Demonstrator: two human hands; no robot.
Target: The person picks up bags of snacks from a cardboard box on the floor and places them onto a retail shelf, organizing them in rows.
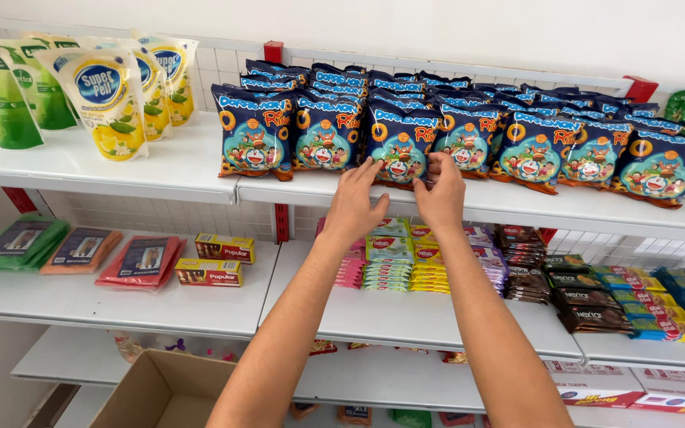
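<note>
The blue snack bag [399, 150] stands upright at the front edge of the top shelf [160, 170], long axis vertical, printed face toward the camera; it is fourth from the left in a front row of eight such bags, with more rows behind that cannot be counted. The left hand [354, 208] lies against its lower left corner, fingers spread and nearly straight, touching the bag but closed on nothing; the right hand [441, 194] meets its lower right edge, fingers [436, 165] curled at the bag's edge, though whether they pinch it cannot be told. At the far left of that shelf stand green and yellow refill pouches [109, 99]. On the shelf below lie two small red-and-yellow boxes [216, 260], three flat packets [81, 250], and stacked wafer packs [406, 257]. An open cardboard box [164, 392] sits at the bottom.
</note>
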